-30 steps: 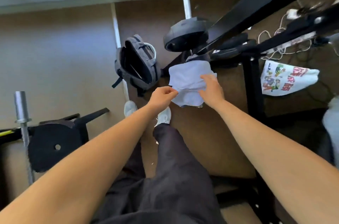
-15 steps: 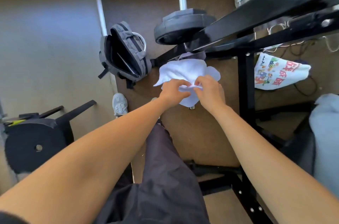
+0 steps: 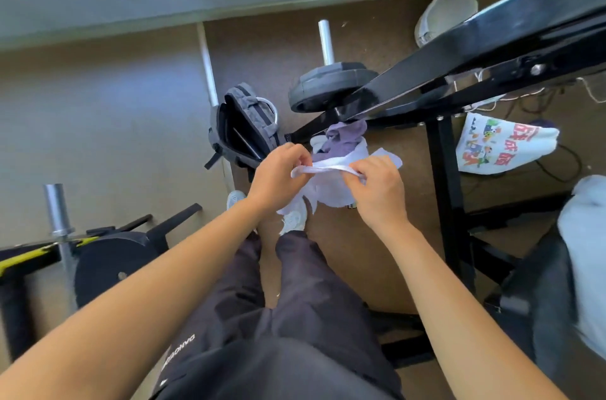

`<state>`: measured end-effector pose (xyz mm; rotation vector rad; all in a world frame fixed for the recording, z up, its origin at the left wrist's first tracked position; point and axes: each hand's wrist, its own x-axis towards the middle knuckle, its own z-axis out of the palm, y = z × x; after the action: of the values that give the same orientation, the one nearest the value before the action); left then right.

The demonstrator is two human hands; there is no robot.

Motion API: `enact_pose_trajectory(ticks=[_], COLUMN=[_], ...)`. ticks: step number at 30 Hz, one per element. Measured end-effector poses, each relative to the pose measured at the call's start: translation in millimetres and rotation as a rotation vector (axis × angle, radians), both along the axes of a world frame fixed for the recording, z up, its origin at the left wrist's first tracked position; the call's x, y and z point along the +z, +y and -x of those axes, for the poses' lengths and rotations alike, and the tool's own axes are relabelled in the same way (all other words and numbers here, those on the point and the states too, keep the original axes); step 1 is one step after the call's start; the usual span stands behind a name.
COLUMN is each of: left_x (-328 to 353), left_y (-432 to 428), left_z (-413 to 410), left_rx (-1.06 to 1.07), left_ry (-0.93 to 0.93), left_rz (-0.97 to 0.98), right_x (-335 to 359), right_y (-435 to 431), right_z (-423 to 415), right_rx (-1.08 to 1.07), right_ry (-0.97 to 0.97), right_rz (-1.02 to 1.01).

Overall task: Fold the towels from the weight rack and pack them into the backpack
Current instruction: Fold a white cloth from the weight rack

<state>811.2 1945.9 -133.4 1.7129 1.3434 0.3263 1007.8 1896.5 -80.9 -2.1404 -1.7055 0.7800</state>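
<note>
A small white towel [image 3: 331, 191] hangs bunched between my hands above my feet. My left hand [image 3: 278, 178] pinches its top edge at the left, and my right hand [image 3: 377, 191] pinches the same edge at the right. Just beyond it a purple towel [image 3: 344, 139] hangs from the black weight rack [image 3: 459, 45]. The grey backpack [image 3: 244, 131] stands open on the floor to the left of the towels. A white towel with coloured print [image 3: 501, 147] hangs from the rack at the right.
A barbell with black plates [image 3: 331, 85] lies by the rack. Another barbell end and plate [image 3: 108, 265] sit at the lower left. A light blue cloth [image 3: 587, 249] is at the right edge. A white shoe [image 3: 446, 14] lies near the wall.
The flat white towel has been gathered into a bunch between my hands, which have shifted to pinch its top edge. The purple towel behind it has come into sight.
</note>
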Motion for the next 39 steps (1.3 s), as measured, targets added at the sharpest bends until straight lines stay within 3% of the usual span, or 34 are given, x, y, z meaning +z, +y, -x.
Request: enact_pose_trajectory(ticks=[4, 8, 15, 21, 27, 34, 39], left_x=[48, 82, 109, 95, 52, -40, -105], left_y=[8, 20, 44, 85, 156, 253, 280], left_z=[39, 92, 204, 296, 330, 366, 389], left_rx=[-0.018, -0.004, 0.209, 0.502, 0.545, 0.344, 0.292], left_ry=[0.01, 0.186, 0.461, 0.384, 0.122, 0.105, 0.176], left_rz=[-0.048, -0.119, -0.105, -0.077, -0.035, 0.156, 0.166], right_x=[33, 57, 74, 44, -32, -114, -166], right_y=[16, 39, 79, 112, 130, 117, 107], right_z=[26, 62, 126, 166, 193, 246, 267], right_rx=[0.023, 0.176, 0.366, 0.415, 0.149, -0.292, -0.623], right_ry=[0.276, 0.423, 0.434, 0.305, 0.135, -0.09, 0.103], right_rz=[0.007, 0.031, 0.037, 0.213, 0.36, 0.494, 0.417])
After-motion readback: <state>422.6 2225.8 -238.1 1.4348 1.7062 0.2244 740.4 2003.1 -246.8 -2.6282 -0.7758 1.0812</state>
